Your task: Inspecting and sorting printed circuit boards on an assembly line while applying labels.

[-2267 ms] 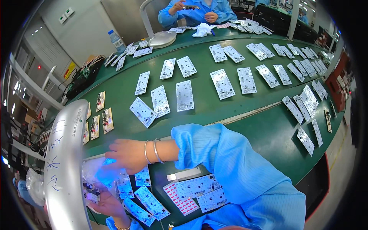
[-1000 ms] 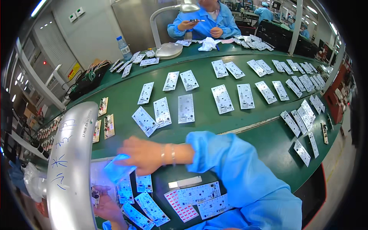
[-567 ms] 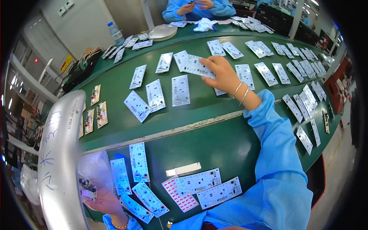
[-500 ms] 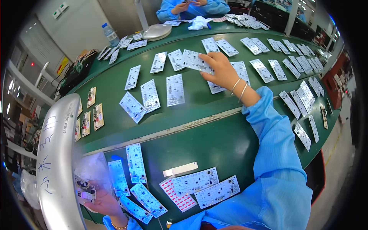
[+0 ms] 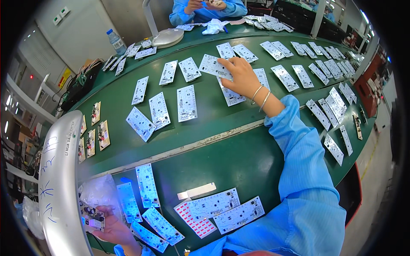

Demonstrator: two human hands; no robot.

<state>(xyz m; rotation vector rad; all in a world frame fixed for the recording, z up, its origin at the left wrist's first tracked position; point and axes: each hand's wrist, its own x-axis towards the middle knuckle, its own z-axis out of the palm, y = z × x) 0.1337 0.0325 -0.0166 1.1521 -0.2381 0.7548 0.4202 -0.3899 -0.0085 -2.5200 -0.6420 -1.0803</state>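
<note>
My right hand (image 5: 242, 79) reaches over the far belt, thumb and fingers closed on the right end of a white circuit board (image 5: 210, 65). Other white boards lie close around and partly under it, one of them (image 5: 232, 97) below my fingers. At the lower left my left hand (image 5: 114, 227) grips a smaller circuit board with tall dark components (image 5: 93, 218); the silver lamp head (image 5: 60, 192) hides part of it. Beside that hand, several white boards (image 5: 163, 225) lie in bluish light on the near green surface.
A sheet of red-marked stickers (image 5: 192, 219) lies under a white board, near a pale strip (image 5: 197, 190). Tan boards (image 5: 103, 135) stand left on the belt. A metal ledge (image 5: 171, 155) divides the surfaces. Across the table sits a person in blue sleeves (image 5: 232, 9); a bottle (image 5: 115, 41) stands far left.
The whole view has shifted slightly. My right hand stays on the same white board in nearly the same place. My left hand's fingers have come up more around the small board's edge.
</note>
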